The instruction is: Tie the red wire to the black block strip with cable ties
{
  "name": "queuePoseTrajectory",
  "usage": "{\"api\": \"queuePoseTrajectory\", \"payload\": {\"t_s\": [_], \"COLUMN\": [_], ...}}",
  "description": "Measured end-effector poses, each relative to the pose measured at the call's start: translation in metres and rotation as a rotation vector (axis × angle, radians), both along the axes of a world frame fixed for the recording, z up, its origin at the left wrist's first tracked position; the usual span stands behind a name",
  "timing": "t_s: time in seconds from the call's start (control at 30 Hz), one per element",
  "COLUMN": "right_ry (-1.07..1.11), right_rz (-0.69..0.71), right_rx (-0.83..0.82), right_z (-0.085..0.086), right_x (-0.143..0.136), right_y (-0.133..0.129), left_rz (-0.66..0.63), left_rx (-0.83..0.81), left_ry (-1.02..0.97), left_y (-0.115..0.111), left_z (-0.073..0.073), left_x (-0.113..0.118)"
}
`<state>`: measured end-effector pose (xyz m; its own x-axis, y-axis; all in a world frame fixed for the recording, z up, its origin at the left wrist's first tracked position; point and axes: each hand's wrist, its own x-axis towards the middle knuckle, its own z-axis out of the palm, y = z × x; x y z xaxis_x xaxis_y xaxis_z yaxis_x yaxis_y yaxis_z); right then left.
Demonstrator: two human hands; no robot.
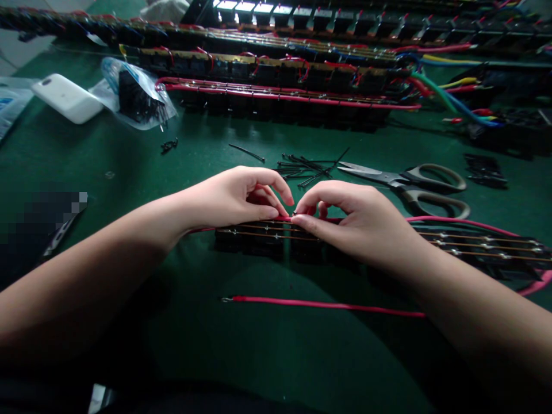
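Both hands meet over a black strip (474,244) of components that lies crosswise on the green table (276,356), close to the person. The left hand (235,195) curls with thumb and forefinger pinched on a red wire (284,219) that runs along the strip's top edge. The right hand (357,221) pinches the same wire from the other side; the fingertips of the two hands almost touch. The right wrist covers the middle of the strip, so what lies under it cannot be told.

Thin bare wires with small solder points run the length of the strip to the right. The red wire goes on past the right hand along the far edge of the strip and curves round at the right border. A second red lead (323,305) lies loose on the table just nearer than the strip, passing under the right forearm.

Just beyond the hands lie scissors (414,181), blades pointing left, and a scatter of black ties (306,165) touching the blade tips. Farther back, long finished rows (280,98) of the same parts with red wiring span the table. At far left sit a white box (66,98) and a clear bag (138,100) of black pieces. Coloured cables (448,95) bunch at upper right.
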<state>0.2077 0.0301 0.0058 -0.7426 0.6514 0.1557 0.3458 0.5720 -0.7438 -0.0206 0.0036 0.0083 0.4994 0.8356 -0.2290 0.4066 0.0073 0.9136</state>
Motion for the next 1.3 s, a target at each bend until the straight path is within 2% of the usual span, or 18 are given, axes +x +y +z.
{"api": "queuePoseTrajectory", "payload": {"t_s": [0.1,0.3,0.5,0.7,1.3], "right_ry": [-0.002,-0.016,-0.02,-0.007,-0.009], "right_rz": [0.003,0.011,0.023,0.026,0.025], "right_rx": [-0.006,-0.011,0.008,0.032,0.027], "right_z": [0.0,0.0,-0.001,-0.002,-0.003], "right_x": [0.0,0.0,-0.001,0.0,-0.001], "right_y": [0.0,-0.001,0.0,0.0,-0.001], "left_rz": [-0.025,0.045,0.065,0.064,-0.017], "left_rx": [-0.022,0.071,0.327,0.448,0.637], "left_ry": [-0.02,0.031,0.153,0.207,0.261], "left_y": [0.0,0.0,-0.004,-0.009,-0.01], "left_z": [0.001,-0.001,-0.004,-0.005,-0.001], "left_x": [-0.001,0.003,0.006,0.008,0.01]}}
